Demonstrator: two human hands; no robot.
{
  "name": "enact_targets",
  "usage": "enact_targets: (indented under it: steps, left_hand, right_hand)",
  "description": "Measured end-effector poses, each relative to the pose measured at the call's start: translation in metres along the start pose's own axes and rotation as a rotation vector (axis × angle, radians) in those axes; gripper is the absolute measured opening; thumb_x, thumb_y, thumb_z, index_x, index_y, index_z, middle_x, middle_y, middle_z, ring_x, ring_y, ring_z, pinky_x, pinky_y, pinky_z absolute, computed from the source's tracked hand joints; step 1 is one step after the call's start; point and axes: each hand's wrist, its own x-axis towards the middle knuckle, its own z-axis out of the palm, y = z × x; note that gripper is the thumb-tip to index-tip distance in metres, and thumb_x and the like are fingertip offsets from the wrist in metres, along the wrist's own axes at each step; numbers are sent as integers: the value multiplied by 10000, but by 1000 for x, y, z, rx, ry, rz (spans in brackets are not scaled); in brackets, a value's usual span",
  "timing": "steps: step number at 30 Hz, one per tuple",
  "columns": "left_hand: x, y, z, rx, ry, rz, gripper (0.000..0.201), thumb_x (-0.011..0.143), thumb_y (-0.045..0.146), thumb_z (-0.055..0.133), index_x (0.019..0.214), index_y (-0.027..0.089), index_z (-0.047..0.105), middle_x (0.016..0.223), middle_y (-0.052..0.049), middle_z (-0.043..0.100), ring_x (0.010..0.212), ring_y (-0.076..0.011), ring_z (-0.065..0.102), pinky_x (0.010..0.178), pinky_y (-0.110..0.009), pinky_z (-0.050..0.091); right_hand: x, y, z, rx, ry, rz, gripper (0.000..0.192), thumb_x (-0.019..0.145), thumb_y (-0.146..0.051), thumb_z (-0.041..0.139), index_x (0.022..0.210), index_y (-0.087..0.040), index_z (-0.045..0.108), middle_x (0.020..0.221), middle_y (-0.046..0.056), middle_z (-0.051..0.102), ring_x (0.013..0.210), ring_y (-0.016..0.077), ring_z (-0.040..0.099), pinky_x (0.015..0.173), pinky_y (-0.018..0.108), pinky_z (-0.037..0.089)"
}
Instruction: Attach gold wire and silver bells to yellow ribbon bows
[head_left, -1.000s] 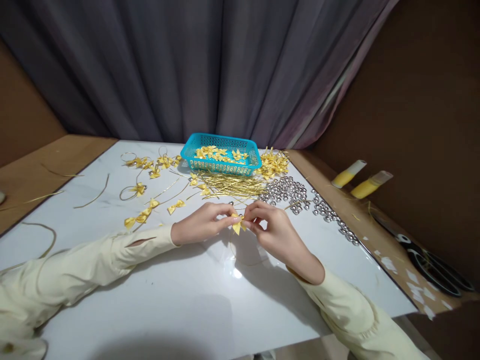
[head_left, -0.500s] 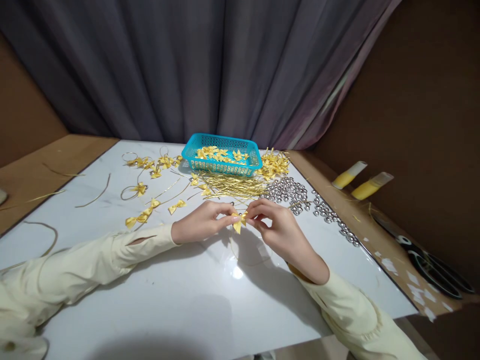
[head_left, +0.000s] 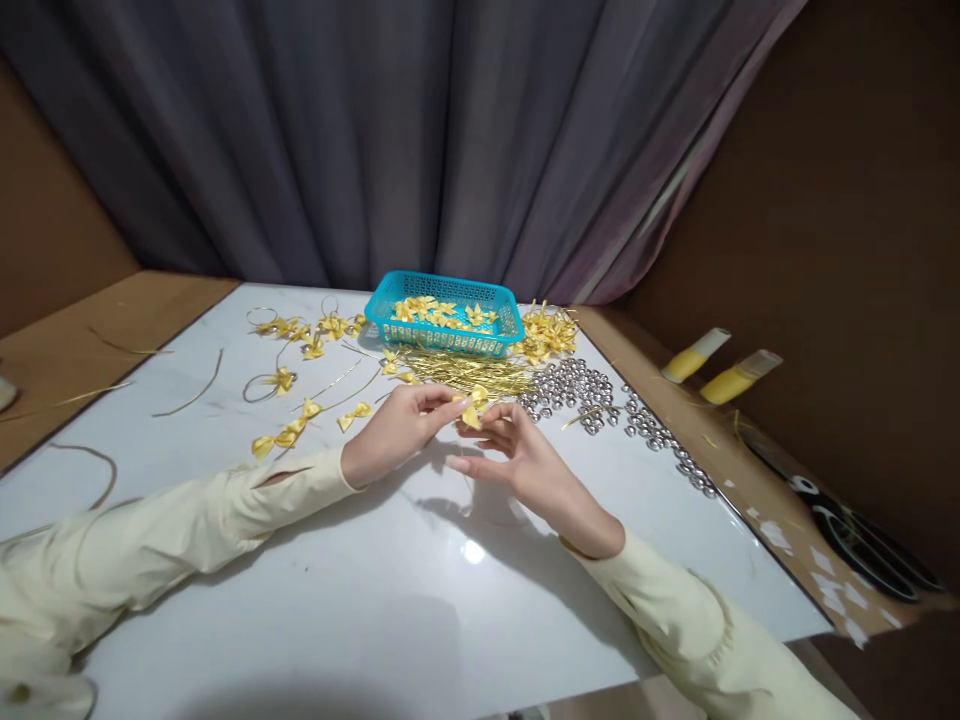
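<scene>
My left hand (head_left: 394,430) and my right hand (head_left: 517,455) meet over the middle of the white tabletop (head_left: 390,560). Between their fingertips is a small yellow ribbon bow (head_left: 472,408), raised a little above the table. The left thumb and forefinger pinch it. The right hand's fingers curl under and beside it, palm partly turned up. A thin gold wire loop hangs below the bow. Just beyond the hands lies a bundle of gold wires (head_left: 465,372).
A blue basket (head_left: 442,335) with yellow bows stands at the back. Finished bows on wire loops (head_left: 289,380) are scattered to the left. Silver beads (head_left: 592,385) spread to the right. Two yellow tubes (head_left: 712,365) and black scissors (head_left: 855,525) lie on the brown surface at the right.
Both hands have lifted the bow and carried it slightly farther from me. The right hand has loosened and turned its palm more upward.
</scene>
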Motion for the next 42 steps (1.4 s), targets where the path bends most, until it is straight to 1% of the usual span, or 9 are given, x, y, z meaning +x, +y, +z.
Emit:
enact_targets:
  steps: [3,6,9,13,20,25,33,39,42]
  left_hand:
    - [-1,0,-1,87,51,78,245,836,376,557,762,158,641,782,-15,670,750,-160,581,695,-254,437]
    - [-2,-1,-2,150,97,122,208,839,343,563,780,163,649,842,-28,684,805,-173,595,742,-271,441]
    - [-3,-2,-1,146,105,158,194,843,325,562,793,166,659,884,-42,685,845,-180,604,785,-288,440]
    - [-5,-1,1,107,113,150,192,832,327,576,783,166,669,900,-46,689,864,-183,603,808,-290,434]
    - [-5,9,1,-30,124,-9,284,794,414,594,721,150,670,796,-28,679,769,-175,577,709,-271,417]
    - [-1,9,-1,-186,127,-79,328,742,448,636,642,136,627,663,4,595,671,-143,505,646,-267,372]
    - [4,4,-3,-226,138,-108,308,716,430,653,681,125,654,722,-23,628,735,-159,523,706,-276,377]
    - [15,-2,-15,-25,205,-32,371,690,493,643,600,134,619,626,-3,589,643,-148,496,625,-263,363]
    - [19,0,-24,9,190,-11,330,667,458,676,626,131,648,630,0,598,645,-146,494,634,-259,368]
  right_hand:
    - [1,-1,9,275,-72,161,460,657,-244,749,915,-230,367,976,46,633,1000,183,599,886,371,456]
    - [1,-4,11,340,-83,207,417,697,-234,720,967,-217,402,839,6,646,815,150,624,809,335,464]
    - [2,-4,11,301,-4,146,319,711,-249,699,938,-198,480,720,-36,580,687,115,575,699,279,451]
    - [5,2,12,232,117,60,302,680,-281,718,903,-184,539,799,-9,563,722,122,547,660,265,441]
    - [7,7,12,199,215,-1,174,713,-301,684,761,-187,562,767,-22,540,714,115,495,657,246,390]
    - [6,5,6,200,171,-43,130,704,-261,699,719,-186,594,783,-13,533,742,119,484,660,246,369]
    - [1,1,3,277,127,-127,97,745,-210,659,718,-192,568,892,12,593,898,149,539,806,278,397]
    - [-6,-16,-9,306,-32,-105,90,811,-217,609,751,-190,547,521,-33,554,630,142,576,699,295,426]
    - [-16,-36,-23,270,6,-185,87,813,-191,605,891,-203,570,543,-36,568,520,122,545,556,265,424]
